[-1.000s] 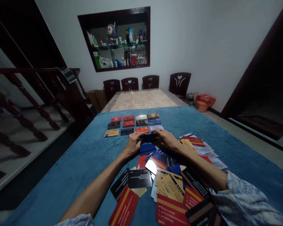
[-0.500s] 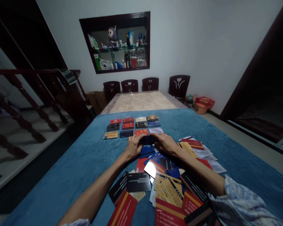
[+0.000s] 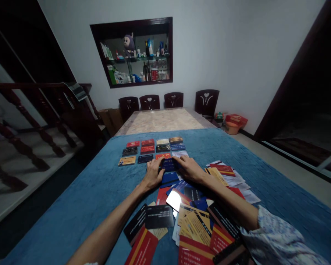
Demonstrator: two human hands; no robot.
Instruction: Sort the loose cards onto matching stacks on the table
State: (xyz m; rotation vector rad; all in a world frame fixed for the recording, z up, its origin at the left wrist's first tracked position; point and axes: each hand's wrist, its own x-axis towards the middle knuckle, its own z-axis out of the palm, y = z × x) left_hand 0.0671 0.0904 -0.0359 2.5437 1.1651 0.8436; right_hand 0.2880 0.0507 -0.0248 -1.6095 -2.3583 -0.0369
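Between my two hands is a dark blue card, its printed face showing. My left hand grips its left end with thumb and fingers, and my right hand has its fingers on the right end. Just beyond it, a red card with yellow marks is partly covered by my fingers. Small stacks of cards stand in rows past my hands, among them a yellow stack and a black stack. Below the held card lies a blue card with a dark stripe.
Loose overlapping cards cover the near cloth, including a black card, a yellow card and a red card. More cards lie fanned at right. The blue cloth covers the near table; chairs stand beyond.
The dark blue card has tilted so its printed face shows more, and my fingers have shifted slightly along its edges. The whole view has moved a little.
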